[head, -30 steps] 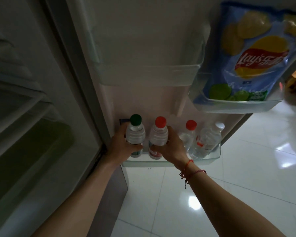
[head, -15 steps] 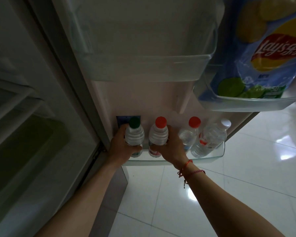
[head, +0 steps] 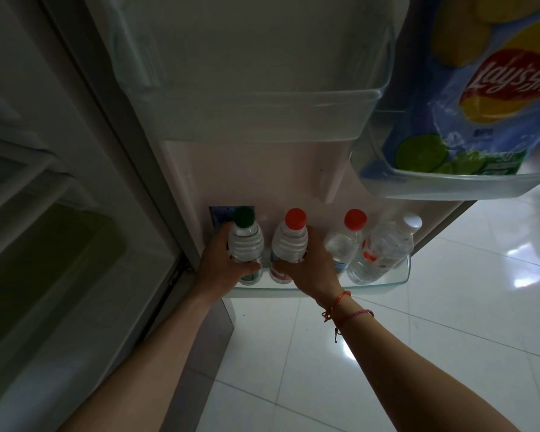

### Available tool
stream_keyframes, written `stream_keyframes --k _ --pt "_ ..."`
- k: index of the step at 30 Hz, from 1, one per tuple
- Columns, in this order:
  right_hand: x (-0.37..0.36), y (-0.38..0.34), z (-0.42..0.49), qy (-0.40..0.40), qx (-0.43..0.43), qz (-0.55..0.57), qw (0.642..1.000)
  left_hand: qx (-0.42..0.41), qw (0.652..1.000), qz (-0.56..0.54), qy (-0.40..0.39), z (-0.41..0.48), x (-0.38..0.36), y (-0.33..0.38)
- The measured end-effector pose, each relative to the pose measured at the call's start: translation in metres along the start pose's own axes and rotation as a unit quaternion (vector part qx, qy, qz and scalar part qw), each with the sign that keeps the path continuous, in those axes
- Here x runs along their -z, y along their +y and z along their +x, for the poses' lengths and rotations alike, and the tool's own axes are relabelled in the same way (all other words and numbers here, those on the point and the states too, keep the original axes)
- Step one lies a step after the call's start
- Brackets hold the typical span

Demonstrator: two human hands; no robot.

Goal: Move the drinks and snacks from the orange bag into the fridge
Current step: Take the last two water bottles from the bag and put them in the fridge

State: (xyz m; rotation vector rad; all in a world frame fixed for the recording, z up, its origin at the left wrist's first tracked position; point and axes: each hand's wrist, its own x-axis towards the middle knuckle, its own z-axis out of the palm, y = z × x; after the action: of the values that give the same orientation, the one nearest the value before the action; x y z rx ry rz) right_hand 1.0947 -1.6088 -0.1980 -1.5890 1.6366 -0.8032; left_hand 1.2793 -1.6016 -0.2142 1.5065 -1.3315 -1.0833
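Down behind front lip of btm door shelf: L hand round green-cap bottle, R hand round red-cap bottle.

The bottom door shelf was full across: a green-capped bottle gripped by the left hand, a red-capped bottle gripped by the right hand, a second red-capped bottle and a leaning white-capped bottle. Above that shelf, free room ran from the caps up to an overhanging clear bin.

Dim overall: the fridge interior at left lies in shadow, white glare patches mark the floor tiles at right, and the edges bow.
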Motion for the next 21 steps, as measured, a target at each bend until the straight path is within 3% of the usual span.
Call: stream_keyframes --k 14,21 --pt "0.012 -0.006 -0.015 -0.049 -0.032 0.033 0.998 0.001 0.999 0.027 0.022 -0.013 0.004 0.007" --pt "0.037 -0.027 -0.047 -0.055 0.017 0.004 0.998 -0.075 0.988 0.115 0.065 -0.047 0.010 0.039"
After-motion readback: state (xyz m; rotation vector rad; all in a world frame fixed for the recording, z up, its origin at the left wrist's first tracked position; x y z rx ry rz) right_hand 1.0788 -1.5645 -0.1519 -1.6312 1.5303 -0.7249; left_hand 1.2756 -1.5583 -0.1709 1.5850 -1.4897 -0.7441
